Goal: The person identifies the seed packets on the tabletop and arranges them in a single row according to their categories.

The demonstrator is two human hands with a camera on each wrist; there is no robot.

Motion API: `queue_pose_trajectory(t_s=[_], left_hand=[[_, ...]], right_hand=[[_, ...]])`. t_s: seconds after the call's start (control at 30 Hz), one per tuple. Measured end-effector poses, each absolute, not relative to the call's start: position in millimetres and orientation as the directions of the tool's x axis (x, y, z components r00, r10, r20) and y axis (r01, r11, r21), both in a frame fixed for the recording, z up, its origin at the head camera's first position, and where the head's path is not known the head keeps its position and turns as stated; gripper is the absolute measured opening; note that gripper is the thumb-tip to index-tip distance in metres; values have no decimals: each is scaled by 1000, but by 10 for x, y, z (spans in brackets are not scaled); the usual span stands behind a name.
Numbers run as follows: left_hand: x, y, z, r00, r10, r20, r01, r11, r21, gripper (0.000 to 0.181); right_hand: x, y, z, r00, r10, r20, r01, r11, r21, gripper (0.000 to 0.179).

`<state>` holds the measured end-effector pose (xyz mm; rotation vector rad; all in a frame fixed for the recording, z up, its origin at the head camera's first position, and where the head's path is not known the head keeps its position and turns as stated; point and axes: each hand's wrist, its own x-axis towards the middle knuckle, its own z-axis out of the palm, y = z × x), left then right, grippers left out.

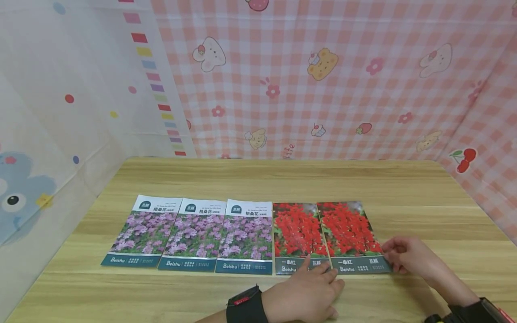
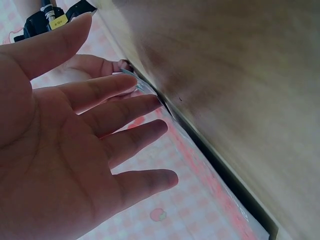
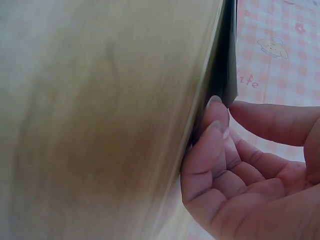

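Two flat seed packets with red flowers lie side by side on the table: the inner red-flower packet [image 1: 297, 229] and the rightmost red-flower packet [image 1: 348, 231]. My left hand [image 1: 307, 289] lies across their lower edges with fingers spread, touching the inner one. In the left wrist view, that hand's [image 2: 65, 145] fingers are straight and hold nothing. At the rightmost packet's lower right corner, my right hand [image 1: 412, 260] pinches the edge. The right wrist view has the thumb and curled fingers of this hand [image 3: 245, 175] at the packet's corner [image 3: 231, 85].
Left of the red packets, three purple-flower packets, the left [image 1: 141, 231], middle [image 1: 194, 235] and right one [image 1: 245, 237], form the same row on the wooden table [image 1: 282, 179]. A pink checked cloth [image 1: 291, 98] hangs behind, and a white cloth [image 1: 93, 134] at the left.
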<state>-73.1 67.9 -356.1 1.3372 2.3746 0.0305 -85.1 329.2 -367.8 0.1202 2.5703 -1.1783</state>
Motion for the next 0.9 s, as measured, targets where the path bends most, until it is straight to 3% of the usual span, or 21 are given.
queue_pose_trajectory(t_s=[0.43, 0.9], left_hand=[[-753, 669, -3586, -438, 829, -349, 813, 531, 240, 56], [-739, 627, -3562, -447, 842, -304, 821, 520, 234, 56]], right_hand=[[-827, 3304, -3720, -957, -117, -264, 131, 641, -757, 18], [-804, 3318, -3703, -953, -106, -285, 155, 640, -753, 18]])
